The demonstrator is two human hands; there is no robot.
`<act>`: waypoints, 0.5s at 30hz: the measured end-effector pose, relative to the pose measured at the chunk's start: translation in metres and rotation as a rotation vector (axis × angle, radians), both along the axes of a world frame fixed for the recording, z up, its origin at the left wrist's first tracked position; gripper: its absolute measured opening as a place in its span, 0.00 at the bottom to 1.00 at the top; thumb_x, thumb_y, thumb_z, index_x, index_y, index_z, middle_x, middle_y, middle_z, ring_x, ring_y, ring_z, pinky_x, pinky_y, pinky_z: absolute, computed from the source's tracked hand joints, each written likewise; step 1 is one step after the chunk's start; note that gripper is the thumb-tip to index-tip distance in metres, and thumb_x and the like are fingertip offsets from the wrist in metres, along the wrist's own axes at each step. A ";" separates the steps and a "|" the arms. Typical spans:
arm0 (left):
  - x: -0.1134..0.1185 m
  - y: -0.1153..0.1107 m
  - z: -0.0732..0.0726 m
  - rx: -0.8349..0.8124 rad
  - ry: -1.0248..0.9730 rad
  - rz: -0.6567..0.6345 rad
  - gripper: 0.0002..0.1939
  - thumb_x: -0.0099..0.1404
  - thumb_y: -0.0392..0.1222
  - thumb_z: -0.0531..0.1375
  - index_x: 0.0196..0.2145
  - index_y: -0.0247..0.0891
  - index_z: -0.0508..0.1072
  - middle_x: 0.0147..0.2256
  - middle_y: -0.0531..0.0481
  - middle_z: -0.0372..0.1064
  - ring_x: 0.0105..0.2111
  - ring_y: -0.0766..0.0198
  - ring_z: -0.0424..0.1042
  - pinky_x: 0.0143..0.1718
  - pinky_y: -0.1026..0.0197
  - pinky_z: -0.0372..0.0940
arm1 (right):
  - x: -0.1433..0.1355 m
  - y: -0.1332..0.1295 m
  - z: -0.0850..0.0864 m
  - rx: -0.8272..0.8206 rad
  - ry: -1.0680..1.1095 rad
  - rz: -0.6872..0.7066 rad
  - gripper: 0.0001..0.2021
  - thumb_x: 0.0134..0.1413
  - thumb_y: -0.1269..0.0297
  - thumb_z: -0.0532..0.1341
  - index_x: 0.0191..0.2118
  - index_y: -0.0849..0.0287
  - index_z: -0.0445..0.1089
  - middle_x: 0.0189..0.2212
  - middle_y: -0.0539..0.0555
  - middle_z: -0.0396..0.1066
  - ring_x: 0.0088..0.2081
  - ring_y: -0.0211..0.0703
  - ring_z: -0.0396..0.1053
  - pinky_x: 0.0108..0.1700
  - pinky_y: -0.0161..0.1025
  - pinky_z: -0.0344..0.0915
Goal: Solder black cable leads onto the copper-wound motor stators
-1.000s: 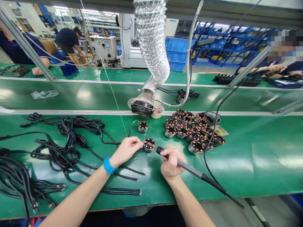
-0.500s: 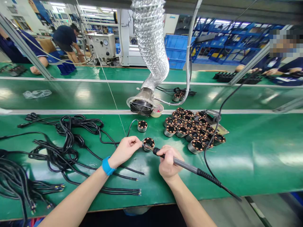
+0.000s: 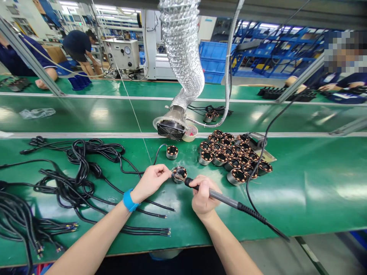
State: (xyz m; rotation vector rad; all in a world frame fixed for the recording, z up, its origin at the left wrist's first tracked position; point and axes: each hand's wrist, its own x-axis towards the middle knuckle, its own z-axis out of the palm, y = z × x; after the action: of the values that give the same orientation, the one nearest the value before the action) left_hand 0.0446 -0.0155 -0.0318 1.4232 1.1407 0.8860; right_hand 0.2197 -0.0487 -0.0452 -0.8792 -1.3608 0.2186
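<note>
My right hand (image 3: 205,195) is wrapped round a grey and black soldering iron (image 3: 222,198), whose tip is over a round copper-wound stator (image 3: 179,175). At that stator's left edge, my left hand (image 3: 155,179) is pinched; what it holds is too small to make out. Faint smoke hangs over the stator's opening. Just behind it stands another stator (image 3: 172,152) with a black cable attached. Many more stators (image 3: 229,152) are grouped to the right on the green table (image 3: 309,191).
Black cables (image 3: 83,164) cover the left side of the table. A fume duct (image 3: 183,49) hangs above with a fan grille (image 3: 171,130), beside a tape roll (image 3: 190,133). The iron's cord (image 3: 265,141) loops at the right. Other people are at the far bench.
Smoke now shows over the stator, and the iron has shifted very slightly. My left hand stays almost where it was. The view has moved a little.
</note>
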 end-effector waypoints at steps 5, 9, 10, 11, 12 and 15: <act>0.000 0.000 0.001 -0.002 -0.008 0.005 0.13 0.62 0.46 0.60 0.27 0.33 0.72 0.24 0.54 0.63 0.26 0.68 0.59 0.28 0.66 0.54 | 0.000 -0.001 -0.002 -0.029 0.056 -0.025 0.18 0.64 0.69 0.50 0.25 0.57 0.70 0.17 0.48 0.66 0.21 0.39 0.67 0.28 0.39 0.65; 0.000 0.000 0.003 -0.017 -0.008 0.009 0.13 0.62 0.46 0.60 0.27 0.33 0.72 0.24 0.54 0.63 0.26 0.68 0.58 0.28 0.66 0.54 | 0.000 -0.001 -0.005 -0.078 0.093 -0.083 0.19 0.64 0.65 0.49 0.23 0.57 0.69 0.16 0.49 0.64 0.21 0.40 0.67 0.28 0.41 0.66; 0.000 0.000 0.003 -0.018 -0.009 0.010 0.13 0.62 0.46 0.60 0.27 0.33 0.72 0.24 0.54 0.63 0.26 0.68 0.58 0.28 0.66 0.54 | 0.000 -0.001 -0.005 -0.089 0.090 -0.101 0.20 0.63 0.64 0.48 0.23 0.57 0.69 0.15 0.49 0.64 0.21 0.41 0.67 0.28 0.41 0.66; 0.000 0.000 0.003 -0.018 -0.009 0.009 0.13 0.62 0.46 0.60 0.27 0.33 0.72 0.24 0.54 0.63 0.26 0.68 0.59 0.29 0.65 0.54 | 0.000 -0.001 -0.006 -0.097 0.084 -0.118 0.20 0.63 0.64 0.48 0.22 0.57 0.69 0.15 0.49 0.63 0.20 0.41 0.67 0.27 0.41 0.66; 0.000 0.000 0.003 -0.018 -0.009 0.008 0.13 0.62 0.46 0.60 0.27 0.33 0.72 0.24 0.54 0.63 0.26 0.68 0.58 0.29 0.65 0.54 | -0.001 -0.001 -0.005 -0.104 0.076 -0.134 0.21 0.63 0.63 0.48 0.22 0.57 0.69 0.14 0.49 0.62 0.20 0.41 0.67 0.27 0.41 0.66; 0.000 0.000 0.002 -0.018 -0.010 0.004 0.13 0.62 0.46 0.60 0.27 0.33 0.72 0.24 0.54 0.63 0.26 0.68 0.58 0.29 0.65 0.54 | -0.001 -0.001 -0.004 -0.113 0.063 -0.174 0.21 0.63 0.63 0.47 0.21 0.57 0.68 0.14 0.48 0.61 0.20 0.41 0.67 0.26 0.40 0.66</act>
State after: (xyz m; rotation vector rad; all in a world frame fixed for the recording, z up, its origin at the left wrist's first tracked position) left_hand 0.0447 -0.0156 -0.0294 1.4009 1.1418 0.8825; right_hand 0.2184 -0.0494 -0.0494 -1.0708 -1.2153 0.1880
